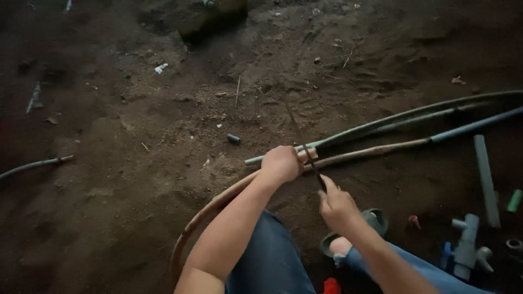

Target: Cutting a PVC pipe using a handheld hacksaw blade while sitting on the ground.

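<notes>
Crouched over bare dirt floor [136, 163]. Left hand [280, 163], fingers clamped round muddy hose [376, 149] lying toward three o'clock. Right hand [338, 207] at five o'clock, fingers closed on hacksaw blade [311, 163] crossing hose. Likely hazard: blade skidding toward gripping knuckles, given closeness.

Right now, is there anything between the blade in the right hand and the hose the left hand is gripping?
Nothing visible: the thin blade held by the right hand already lies across the hose, beside the left hand.
</notes>
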